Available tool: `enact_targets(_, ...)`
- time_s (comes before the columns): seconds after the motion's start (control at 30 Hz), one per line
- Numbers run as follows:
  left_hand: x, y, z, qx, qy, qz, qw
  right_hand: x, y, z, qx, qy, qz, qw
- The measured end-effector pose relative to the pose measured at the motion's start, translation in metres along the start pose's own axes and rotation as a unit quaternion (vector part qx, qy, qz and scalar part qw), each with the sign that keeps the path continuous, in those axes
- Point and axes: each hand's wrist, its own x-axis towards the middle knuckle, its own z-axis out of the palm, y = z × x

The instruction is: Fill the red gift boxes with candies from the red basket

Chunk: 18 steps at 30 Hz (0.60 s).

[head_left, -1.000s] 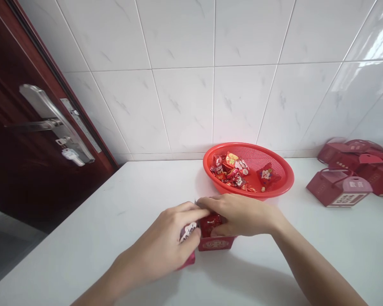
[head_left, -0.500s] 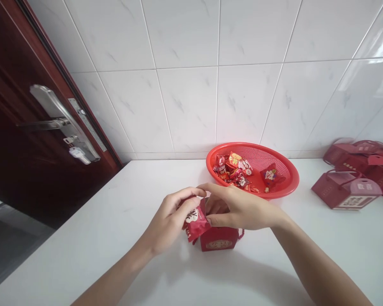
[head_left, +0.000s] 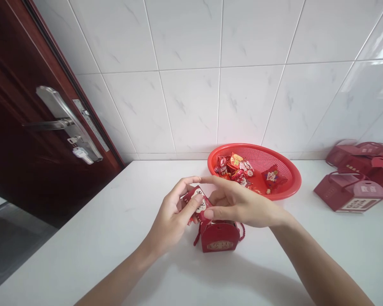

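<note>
A red candy packet with a white printed patch is pinched between my two hands. My left hand is closed on its left side, the thumb lying across the front. From the right, my right hand grips the packet's edge with thumb and fingers. Just beneath stands a small red gift box with a gold oval label and a twisted cord at its side. The box's top is mostly hidden behind my right hand.
Behind my hands sits a red plastic basket with several wrapped candies and a separate red packet. Folded red gift boxes stand at the right. A dark red door with keys in its lock is at the left.
The packet has been turned and raised a little, its lower corner now off the box's left side. My hands have shifted slightly upward with it. More of the box front shows.
</note>
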Motion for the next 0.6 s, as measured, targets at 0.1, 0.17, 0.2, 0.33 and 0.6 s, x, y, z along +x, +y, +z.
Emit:
enact_targets(0.1, 0.0, -0.001, 0.0, 0.011, 0.003, -0.001, 1.0, 0.002, 0.001, -0.001, -0.027, 0.046, -0.022, 0.998)
enact_targets(0.17, 0.0, 0.0, -0.002, 0.013, 0.003, -0.002, 1.0, 0.001, -0.001, -0.004, -0.055, 0.08, -0.024, 0.995)
enact_targets(0.2, 0.0, 0.0, -0.003, 0.016, -0.002, -0.004, 1.0, 0.0, -0.003, -0.005, -0.074, 0.096, -0.024, 0.992)
enact_targets(0.33, -0.001, 0.001, -0.005, 0.082, -0.035, 0.002, 0.996, -0.008, -0.013, -0.011, -0.122, 0.114, -0.028, 0.986)
enact_targets(0.6, 0.0, -0.007, 0.003, 0.211, -0.082, 0.095, 0.969, -0.011, -0.013, -0.014, -0.211, 0.101, 0.017, 0.972)
